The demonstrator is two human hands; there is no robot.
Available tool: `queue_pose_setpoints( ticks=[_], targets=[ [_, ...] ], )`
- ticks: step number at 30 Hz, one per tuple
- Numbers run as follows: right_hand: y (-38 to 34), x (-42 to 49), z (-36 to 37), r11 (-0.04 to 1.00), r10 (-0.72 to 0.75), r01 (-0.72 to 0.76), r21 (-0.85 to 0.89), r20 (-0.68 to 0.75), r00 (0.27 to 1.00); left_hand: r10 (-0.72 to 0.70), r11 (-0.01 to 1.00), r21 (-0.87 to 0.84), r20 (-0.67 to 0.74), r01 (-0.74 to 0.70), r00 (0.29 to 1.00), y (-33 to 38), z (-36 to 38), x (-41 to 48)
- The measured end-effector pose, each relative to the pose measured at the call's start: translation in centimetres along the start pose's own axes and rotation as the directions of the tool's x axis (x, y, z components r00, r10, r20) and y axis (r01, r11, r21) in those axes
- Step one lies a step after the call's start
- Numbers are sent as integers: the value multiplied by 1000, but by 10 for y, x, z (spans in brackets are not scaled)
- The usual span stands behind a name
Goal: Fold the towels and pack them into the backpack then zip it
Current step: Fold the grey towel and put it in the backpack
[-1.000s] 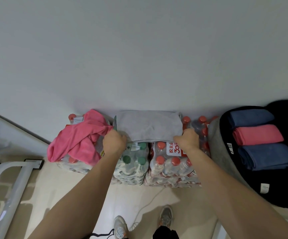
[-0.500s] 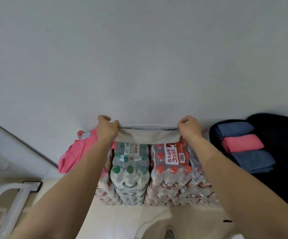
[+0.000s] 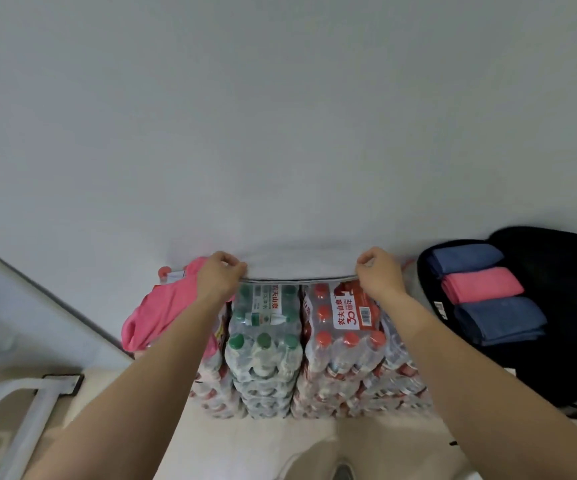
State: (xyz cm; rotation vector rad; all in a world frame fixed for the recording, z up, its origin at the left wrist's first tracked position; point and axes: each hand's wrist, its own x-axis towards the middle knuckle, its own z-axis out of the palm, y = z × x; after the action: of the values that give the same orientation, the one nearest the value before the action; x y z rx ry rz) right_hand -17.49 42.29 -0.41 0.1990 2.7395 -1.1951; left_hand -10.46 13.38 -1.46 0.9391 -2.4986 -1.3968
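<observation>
The left hand [image 3: 219, 275] and the right hand [image 3: 379, 271] each pinch one end of the grey towel [image 3: 297, 261], with fingers curled on its near edge. The towel is stretched between the two hands, above the far edge of the bottle packs [image 3: 314, 341] and close to the wall [image 3: 280, 116]. It looks blurred, so I cannot tell how many layers it has.

A pink towel [image 3: 162, 306] lies crumpled on the left part of the packs, partly under the left forearm.

The backpack [image 3: 564, 306] lies open to the right of the packs, just beside them. Inside it three folded towels lie in one row, touching each other: a blue towel [image 3: 462, 256] farthest from the person, a folded pink one [image 3: 481, 284] in the middle, and a second blue one [image 3: 498, 318] nearest.

To the left of the packs, lower on the floor, stands a white frame [image 3: 31, 410]. Below the packs, at the bottom edge of the view, the tip of a shoe [image 3: 342, 474] shows.
</observation>
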Motion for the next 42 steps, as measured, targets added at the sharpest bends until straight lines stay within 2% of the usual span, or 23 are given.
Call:
queue_pose_setpoints(
  ticks=[3,5,8,10,12,14,16,17,19,21,24,28,30,32,35,37,40,42],
  targets=[
    [45,-22,26,982,104,-81,-170,129,986,-54,975,220,131,24,990,-47,21,-18],
    [70,-34,37,952,140,-75,-298,205,969,-94,927,375,206,10,974,-72,29,-30],
    [83,-38,40,891,149,-19,-454,253,956,-99,824,561,289,-84,952,-85,31,-36],
    [76,-33,39,818,101,50,-573,228,969,-60,706,688,295,-169,953,-79,33,-32],
    [63,-25,41,744,-33,131,-655,161,986,42,597,773,235,-213,971,-65,37,-24],
    [49,-15,49,736,-216,254,-627,137,967,205,594,748,216,-297,955,-52,48,-17],
    [40,-4,66,709,-344,422,-565,244,907,352,563,691,296,-453,888,-46,70,-14],
    [40,0,77,680,-366,493,-543,332,869,381,545,666,343,-509,858,-47,81,-15],
    [49,5,97,617,-353,579,-534,469,809,348,523,665,404,-533,846,-60,100,-17],
    [67,8,107,573,-334,603,-555,513,790,293,509,691,422,-513,858,-78,108,-16],
    [89,13,106,560,-365,608,-563,492,791,318,516,680,413,-521,853,-90,108,-11],
    [88,14,109,561,-352,595,-576,485,801,340,588,612,406,-529,848,-88,106,-7],
    [83,16,105,558,-340,608,-564,512,788,388,656,541,355,-526,850,-79,97,1],
    [78,21,97,515,-346,655,-553,565,749,419,624,590,300,-512,857,-71,84,16],
    [72,29,88,456,-356,725,-516,640,680,272,526,723,356,-448,894,-62,70,42],
    [69,30,89,440,-348,743,-505,667,659,153,530,750,374,-395,915,-56,64,54],
    [65,26,95,399,-340,761,-511,688,641,83,513,777,378,-365,922,-49,54,63],
    [65,24,97,403,-322,761,-508,700,638,32,548,759,401,-351,916,-44,46,63]
  ],
)
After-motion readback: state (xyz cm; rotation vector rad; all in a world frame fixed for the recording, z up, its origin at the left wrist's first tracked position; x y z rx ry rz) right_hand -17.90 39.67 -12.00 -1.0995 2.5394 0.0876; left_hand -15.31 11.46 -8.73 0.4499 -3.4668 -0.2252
